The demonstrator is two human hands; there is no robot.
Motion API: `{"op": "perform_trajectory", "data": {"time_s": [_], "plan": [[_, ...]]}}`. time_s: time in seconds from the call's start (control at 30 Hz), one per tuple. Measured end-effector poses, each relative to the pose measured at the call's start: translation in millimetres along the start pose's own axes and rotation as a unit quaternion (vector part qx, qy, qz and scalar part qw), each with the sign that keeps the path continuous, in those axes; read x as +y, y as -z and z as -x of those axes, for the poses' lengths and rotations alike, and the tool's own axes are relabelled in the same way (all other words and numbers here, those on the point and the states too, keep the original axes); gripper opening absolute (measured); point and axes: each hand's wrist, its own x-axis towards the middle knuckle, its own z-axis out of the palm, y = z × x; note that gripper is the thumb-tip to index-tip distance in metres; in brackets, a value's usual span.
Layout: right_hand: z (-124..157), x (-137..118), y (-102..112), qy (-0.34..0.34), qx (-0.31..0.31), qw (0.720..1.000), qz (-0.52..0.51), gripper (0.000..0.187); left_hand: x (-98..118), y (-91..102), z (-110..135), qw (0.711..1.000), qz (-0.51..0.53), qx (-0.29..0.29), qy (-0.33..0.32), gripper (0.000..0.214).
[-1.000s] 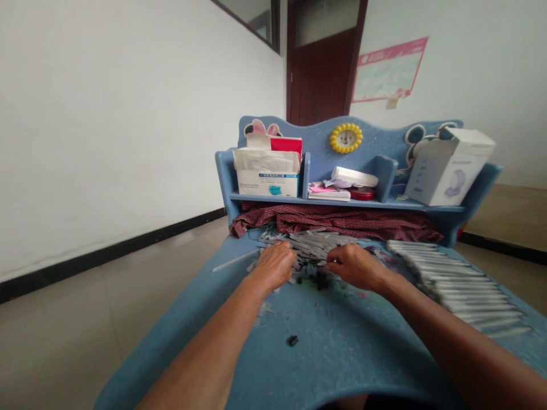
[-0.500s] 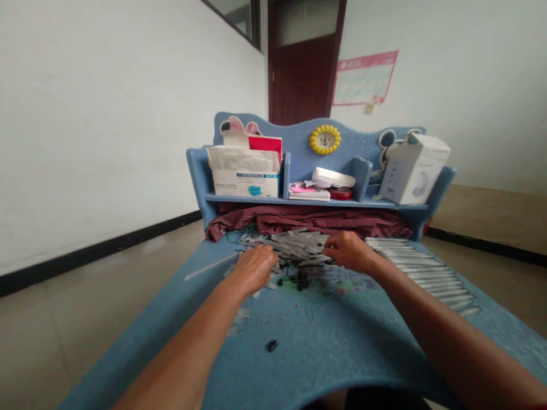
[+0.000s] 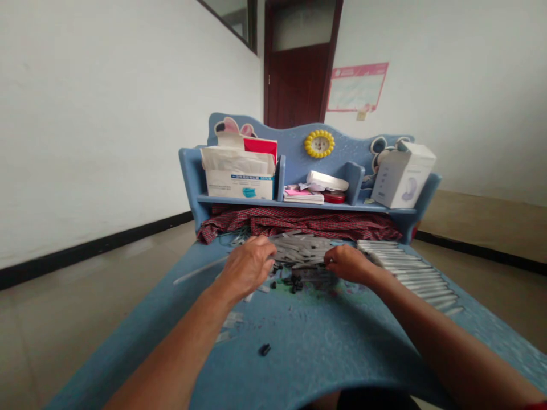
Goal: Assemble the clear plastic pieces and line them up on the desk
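Note:
My left hand (image 3: 245, 266) rests knuckles-up at the left edge of a loose heap of grey sticks (image 3: 299, 249) on a blue desk (image 3: 325, 336). Its fingers curl down and what they hold is hidden. My right hand (image 3: 346, 263) is at the heap's right edge, fingers pinched together on something I cannot make out. Several small black caps (image 3: 290, 281) lie between the two hands. One lone black cap (image 3: 265, 349) sits nearer to me.
A neat row of grey sticks (image 3: 410, 272) lies to the right. A red checked cloth (image 3: 299, 221) lies under the desk's shelf (image 3: 299, 203), which holds a mask box (image 3: 239, 179), papers and a white carton (image 3: 401, 175). A long thin stick (image 3: 200, 269) lies at the left.
The view has shifted, so the desk appears further left and lower. My right hand drew back slightly from the heap toward the black caps. My left hand stays at the heap's left edge.

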Motion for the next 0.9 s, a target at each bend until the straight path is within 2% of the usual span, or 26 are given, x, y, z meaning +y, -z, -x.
{"op": "perform_trajectory", "data": {"time_s": [0.1, 0.2, 0.43, 0.6, 0.77, 0.9], "plan": [[1.0, -7.5, -4.1, 0.015, -0.012, 0.999, 0.033, 0.023, 0.7, 0.2, 0.1, 0.998, 0.046, 0.041, 0.001, 0.008], [-0.3, -12.3, -5.2, 0.029, -0.022, 0.997, 0.061, 0.025, 0.3, -1.6, 0.5, 0.996, 0.073, 0.048, 0.005, 0.008], [-6.9, -9.1, 0.1, 0.087, -0.07, 0.989, 0.092, 0.027, 3.3, -3.0, 1.6, 0.993, 0.116, 0.006, 0.016, 0.006], [-8.0, -8.3, 3.5, 0.117, -0.093, 0.982, 0.113, 0.027, 5.1, -6.2, 1.9, 0.994, 0.107, -0.024, 0.0, 0.007], [4.5, -8.1, 9.5, 0.134, -0.096, 0.978, 0.128, 0.026, 3.7, -8.8, 2.8, 0.995, 0.095, -0.034, -0.018, 0.012], [22.6, -2.1, 16.9, 0.14, -0.065, 0.981, 0.118, 0.024, 2.3, -9.4, 3.6, 0.996, 0.081, -0.038, -0.024, 0.013]]}}
